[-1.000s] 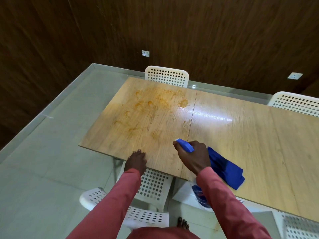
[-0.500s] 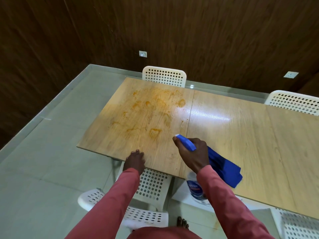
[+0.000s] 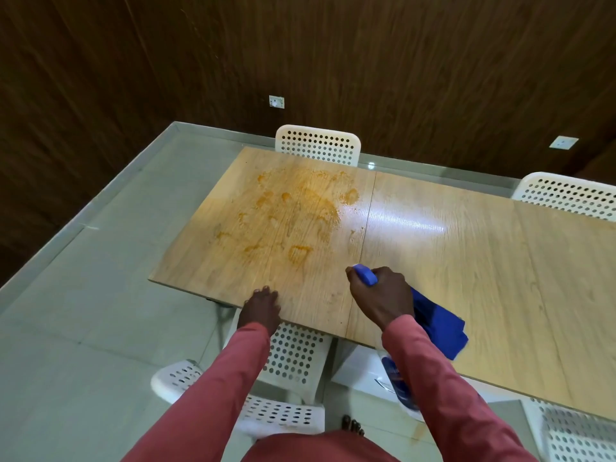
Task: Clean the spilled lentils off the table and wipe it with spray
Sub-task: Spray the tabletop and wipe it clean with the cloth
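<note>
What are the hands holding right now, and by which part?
Right hand grips the spray bottle at its blue head. Left hand holds nothing, resting on the table edge.

We see a long light-wood worktop (image 3: 450,261) running from the centre of the frame to the right edge, with seams dividing it into panels and a bright glare patch near its middle. On its left panel, above centre, lie orange smears of lentil residue (image 3: 300,215). At its near edge, the left hand (image 3: 261,306) rests with fingers on the surface, and a blue cloth (image 3: 440,323) lies lower right of centre.
</note>
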